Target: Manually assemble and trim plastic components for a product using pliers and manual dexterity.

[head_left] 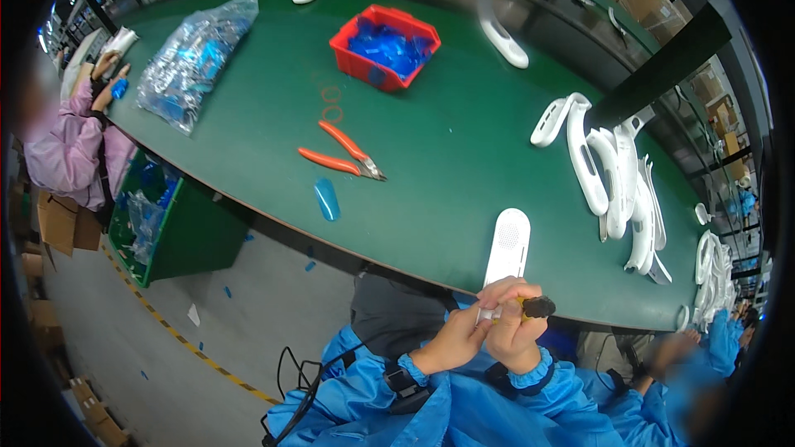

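At the table's near edge my two hands are together, both closed. My left hand (454, 341) pinches a small white plastic piece (489, 314). Wrapped round a yellow tool with a black end (538, 307) is my right hand (515, 333); the tool's kind is mostly hidden by the fingers. Just beyond the hands lies a long white plastic cover (508, 240) with rounded ends and a grille of tiny holes. Farther left are orange-handled cutting pliers (348, 157), spread apart, and a blue curved piece (326, 199).
A red bin (348, 60) holds blue pieces; a clear bag (195, 66) lies left of it. White curved parts (617, 178) pile up by a dark post (662, 66). A green crate (195, 236) stands on the floor. People sit at left, in pink (70, 149), and right.
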A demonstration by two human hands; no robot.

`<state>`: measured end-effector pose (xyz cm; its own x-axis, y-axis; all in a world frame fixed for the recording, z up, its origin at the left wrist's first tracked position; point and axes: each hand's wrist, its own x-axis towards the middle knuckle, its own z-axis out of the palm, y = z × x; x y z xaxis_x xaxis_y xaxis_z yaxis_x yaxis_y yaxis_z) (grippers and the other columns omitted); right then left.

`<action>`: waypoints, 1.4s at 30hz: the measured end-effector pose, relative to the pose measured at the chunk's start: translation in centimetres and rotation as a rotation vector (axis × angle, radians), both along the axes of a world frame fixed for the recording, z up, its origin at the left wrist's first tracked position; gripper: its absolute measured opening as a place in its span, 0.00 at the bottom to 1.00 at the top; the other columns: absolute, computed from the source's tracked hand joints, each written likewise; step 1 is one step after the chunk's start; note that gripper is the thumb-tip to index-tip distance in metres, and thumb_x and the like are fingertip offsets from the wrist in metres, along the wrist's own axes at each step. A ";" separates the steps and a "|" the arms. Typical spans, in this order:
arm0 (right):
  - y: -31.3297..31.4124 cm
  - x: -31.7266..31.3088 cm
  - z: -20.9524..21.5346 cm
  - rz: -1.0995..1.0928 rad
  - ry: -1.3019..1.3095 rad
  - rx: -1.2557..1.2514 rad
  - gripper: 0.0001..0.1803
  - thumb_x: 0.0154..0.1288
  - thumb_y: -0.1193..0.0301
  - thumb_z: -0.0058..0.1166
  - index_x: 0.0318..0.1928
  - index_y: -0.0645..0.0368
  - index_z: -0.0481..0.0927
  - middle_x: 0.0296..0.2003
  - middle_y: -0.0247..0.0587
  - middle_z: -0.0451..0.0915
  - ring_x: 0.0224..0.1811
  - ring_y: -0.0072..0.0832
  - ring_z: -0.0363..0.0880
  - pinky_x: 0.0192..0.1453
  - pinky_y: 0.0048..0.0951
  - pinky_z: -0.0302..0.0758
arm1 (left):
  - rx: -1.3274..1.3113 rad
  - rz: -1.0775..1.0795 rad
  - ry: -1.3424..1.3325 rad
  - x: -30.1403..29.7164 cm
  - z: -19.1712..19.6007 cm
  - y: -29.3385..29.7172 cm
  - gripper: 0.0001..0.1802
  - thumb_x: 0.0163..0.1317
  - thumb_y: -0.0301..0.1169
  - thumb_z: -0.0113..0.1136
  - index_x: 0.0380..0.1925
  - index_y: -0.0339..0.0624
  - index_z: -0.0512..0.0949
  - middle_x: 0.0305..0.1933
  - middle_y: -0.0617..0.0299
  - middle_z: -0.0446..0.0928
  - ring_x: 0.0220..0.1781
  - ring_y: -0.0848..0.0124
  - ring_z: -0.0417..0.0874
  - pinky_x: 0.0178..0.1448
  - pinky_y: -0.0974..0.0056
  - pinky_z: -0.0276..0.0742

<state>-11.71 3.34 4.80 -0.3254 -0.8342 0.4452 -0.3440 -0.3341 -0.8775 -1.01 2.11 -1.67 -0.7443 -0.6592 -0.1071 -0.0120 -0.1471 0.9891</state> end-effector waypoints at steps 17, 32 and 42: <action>-6.8 -6.0 12.5 0.066 0.389 0.527 0.14 0.58 0.70 0.60 0.35 0.70 0.76 0.21 0.47 0.75 0.21 0.35 0.75 0.29 0.34 0.72 | -0.245 0.040 0.163 0.2 9.0 -9.0 0.28 0.64 0.38 0.62 0.58 0.32 0.70 0.50 0.48 0.78 0.48 0.59 0.82 0.50 0.57 0.77; -33.2 -20.3 7.7 -0.206 1.422 0.065 0.09 0.55 0.71 0.57 0.38 0.57 0.78 0.33 0.46 0.78 0.36 0.45 0.81 0.41 0.45 0.78 | -0.429 0.354 0.019 -0.1 6.6 -11.5 0.11 0.62 0.21 0.59 0.44 0.31 0.78 0.38 0.51 0.83 0.38 0.64 0.87 0.43 0.63 0.81; -34.0 -27.6 8.0 -0.456 1.198 0.898 0.26 0.52 0.58 0.67 0.49 0.59 0.81 0.47 0.53 0.83 0.51 0.48 0.82 0.57 0.43 0.77 | -0.401 0.323 0.017 0.4 6.6 -12.2 0.10 0.62 0.21 0.59 0.44 0.32 0.78 0.38 0.51 0.83 0.38 0.65 0.87 0.44 0.65 0.82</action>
